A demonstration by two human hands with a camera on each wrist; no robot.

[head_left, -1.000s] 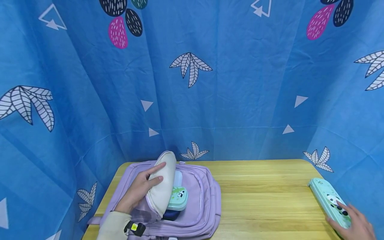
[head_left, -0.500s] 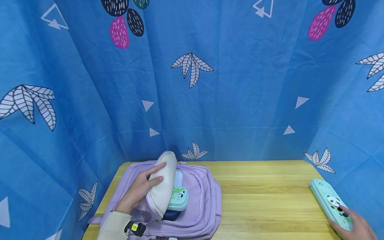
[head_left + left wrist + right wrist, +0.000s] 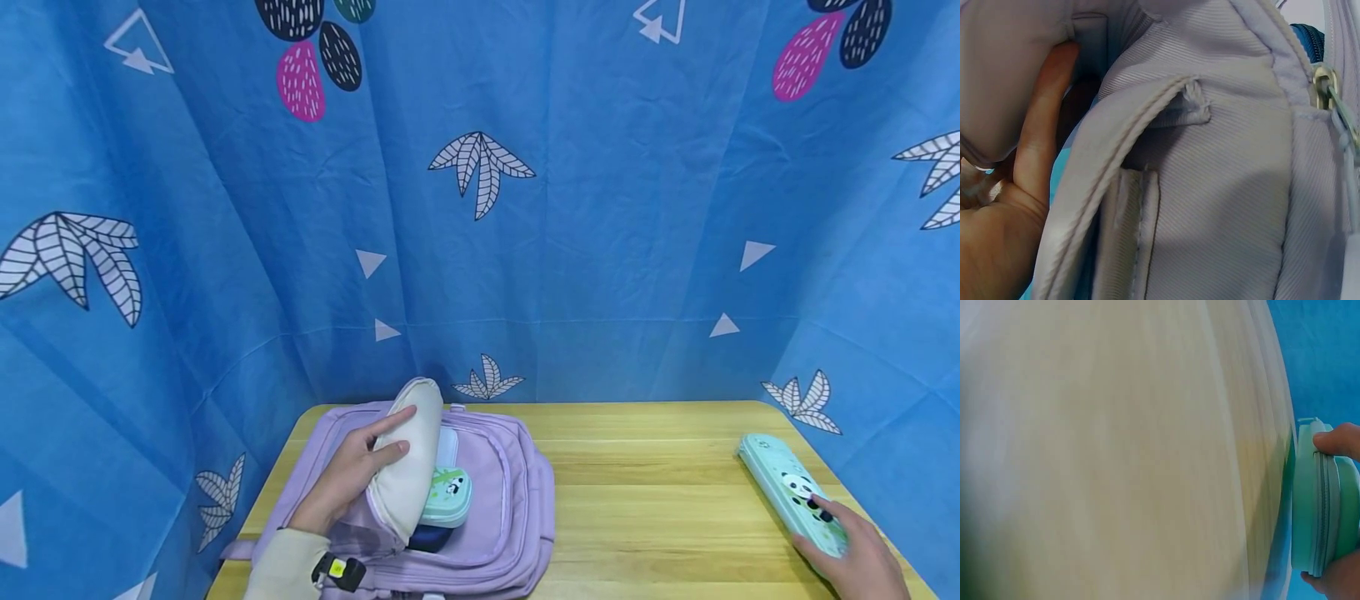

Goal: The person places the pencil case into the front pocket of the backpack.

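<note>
A lilac backpack (image 3: 525,500) lies on the table at the left, its front pocket gaping. My left hand (image 3: 348,467) holds back the pocket's flap (image 3: 416,467), index finger and thumb across its cream lining; the left wrist view shows a finger (image 3: 1044,119) against the cloth. Inside the pocket sit a mint case (image 3: 448,497) with a panda print, a dark navy item (image 3: 429,537) under it and a pale blue item (image 3: 446,446) behind. Far to the right, my right hand (image 3: 862,550) grips a long mint pencil case (image 3: 787,483) with a panda, thumb and fingers on opposite sides (image 3: 1325,506).
The wooden table (image 3: 645,492) stretches between the backpack and the pencil case. A blue patterned curtain (image 3: 600,250) hangs along the back and both sides. A zipper pull (image 3: 1325,87) shows on the bag in the left wrist view.
My right hand has moved left with the pencil case, away from the table's right edge. The left hand and the flap have stayed in place.
</note>
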